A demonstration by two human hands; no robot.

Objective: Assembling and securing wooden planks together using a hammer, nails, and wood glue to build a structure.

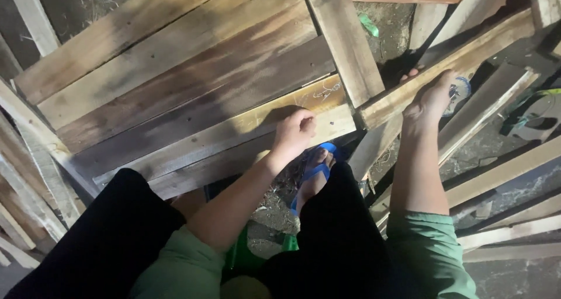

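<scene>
Floor [502, 188]: rough grey concrete, dusty, bits of debris. On it: wooden pallet [175, 83] tilted across the left, loose planks [508, 170] scattered right, a foot in a blue sandal [315, 173], green scrap [369, 25] near the top.

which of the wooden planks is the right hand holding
The right hand grips the pale, narrow wooden plank that slants up to the right, apart from the panel. The left hand rests on the light front board of the joined plank panel instead.
</scene>
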